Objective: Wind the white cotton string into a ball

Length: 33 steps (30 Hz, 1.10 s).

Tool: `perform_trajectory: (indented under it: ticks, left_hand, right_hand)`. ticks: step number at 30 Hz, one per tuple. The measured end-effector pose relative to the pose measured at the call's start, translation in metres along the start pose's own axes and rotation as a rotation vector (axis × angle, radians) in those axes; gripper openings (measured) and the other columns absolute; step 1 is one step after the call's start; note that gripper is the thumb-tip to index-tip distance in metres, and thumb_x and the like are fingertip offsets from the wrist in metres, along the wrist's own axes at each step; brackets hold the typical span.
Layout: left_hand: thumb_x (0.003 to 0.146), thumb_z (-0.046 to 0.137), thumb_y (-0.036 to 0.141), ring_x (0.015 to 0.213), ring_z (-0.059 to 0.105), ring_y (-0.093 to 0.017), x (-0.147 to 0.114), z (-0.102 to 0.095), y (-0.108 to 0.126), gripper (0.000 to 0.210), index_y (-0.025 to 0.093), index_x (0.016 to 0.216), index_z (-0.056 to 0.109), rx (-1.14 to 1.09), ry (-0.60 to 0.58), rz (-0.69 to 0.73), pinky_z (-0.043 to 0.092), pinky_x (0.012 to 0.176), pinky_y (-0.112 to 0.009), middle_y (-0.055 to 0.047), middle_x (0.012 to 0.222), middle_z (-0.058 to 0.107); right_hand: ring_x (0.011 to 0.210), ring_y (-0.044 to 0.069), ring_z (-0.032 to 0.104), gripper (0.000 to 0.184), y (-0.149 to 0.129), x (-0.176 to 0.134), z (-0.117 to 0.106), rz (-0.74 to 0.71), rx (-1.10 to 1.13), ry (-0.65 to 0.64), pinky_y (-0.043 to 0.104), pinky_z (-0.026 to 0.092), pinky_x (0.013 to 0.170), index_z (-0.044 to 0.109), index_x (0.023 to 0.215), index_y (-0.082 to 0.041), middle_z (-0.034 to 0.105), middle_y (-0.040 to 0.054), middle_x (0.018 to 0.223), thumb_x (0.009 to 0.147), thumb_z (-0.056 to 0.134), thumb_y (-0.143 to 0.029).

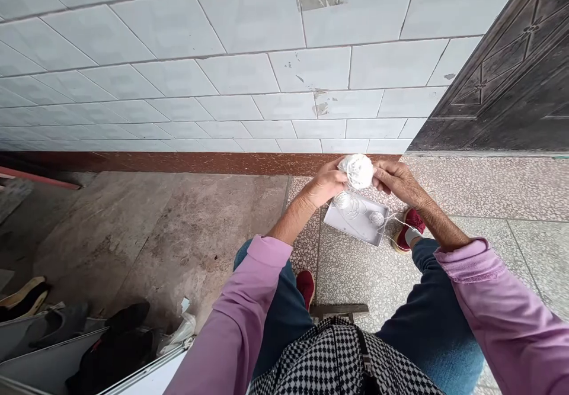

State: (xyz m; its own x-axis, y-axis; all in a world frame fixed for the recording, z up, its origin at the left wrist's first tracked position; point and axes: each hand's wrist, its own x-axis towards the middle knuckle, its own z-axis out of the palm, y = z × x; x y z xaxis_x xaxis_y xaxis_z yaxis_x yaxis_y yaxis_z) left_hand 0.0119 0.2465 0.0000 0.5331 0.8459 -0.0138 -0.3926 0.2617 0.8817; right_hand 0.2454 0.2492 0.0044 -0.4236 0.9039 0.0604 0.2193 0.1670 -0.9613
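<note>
A white yarn bundle (359,171) was held up between the two hands, above the far side of an open pale box (351,227).
Its outline was so nearly round that I could not tell a long axis; one side faced each hand. It looked thick and bright, with strands looped across it. The left hand (328,183) grasped one side; the right hand (398,180) bent its fingers at the other, whether pinching yarn I could not tell.
</note>
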Motion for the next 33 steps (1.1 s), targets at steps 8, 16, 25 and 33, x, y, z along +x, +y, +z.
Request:
perform_trajectory:
  ticks: [8, 16, 25, 33]
  left_hand:
    - [0.061, 0.091, 0.042, 0.109, 0.069, -0.027, 0.012, -0.006, -0.008, 0.063, 0.024, 0.117, 0.068, 0.145, 0.441, 0.241, 0.055, 0.102, -0.045, -0.008, 0.111, 0.073]
    - [0.057, 0.096, 0.028, 0.120, 0.064, -0.036, 0.001, -0.005, -0.015, 0.050, 0.024, 0.101, 0.073, 0.806, 0.421, 0.240, 0.048, 0.114, -0.058, -0.012, 0.120, 0.074]
    - [0.068, 0.086, 0.030, 0.134, 0.068, -0.035, 0.002, -0.016, 0.008, 0.060, 0.021, 0.124, 0.067, -0.217, 0.390, 0.214, 0.061, 0.109, -0.047, -0.013, 0.130, 0.075]
    - [0.082, 0.063, 0.035, 0.091, 0.076, -0.023, -0.010, 0.004, 0.026, 0.070, 0.013, 0.148, 0.057, -0.462, 0.279, 0.168, 0.064, 0.084, -0.038, -0.012, 0.113, 0.076]
  right_hand:
    - [0.056, 0.013, 0.056, 0.050, -0.002, -0.009, 0.026, 0.014, -0.022, -0.230, 0.026, 0.041, 0.051, 0.070, 0.092, -0.021, 0.064, -0.0001, 0.067, 0.106, 0.060, -0.069]
    - [0.059, 0.014, 0.046, 0.040, 0.000, -0.009, 0.013, -0.118, -0.394, -0.095, 0.032, 0.033, 0.062, 0.057, 0.072, -0.022, 0.056, -0.0002, 0.065, 0.106, 0.062, -0.043]
    - [0.058, 0.013, 0.039, 0.052, -0.008, -0.013, 0.017, -0.075, -0.217, -0.003, 0.030, 0.032, 0.059, 0.051, 0.069, -0.023, 0.046, -0.0031, 0.061, 0.107, 0.062, -0.057]
    - [0.045, 0.008, 0.028, 0.056, -0.013, -0.007, 0.029, 0.109, 0.238, -0.012, 0.026, 0.018, 0.045, 0.066, 0.085, -0.021, 0.042, -0.0081, 0.054, 0.093, 0.076, -0.075]
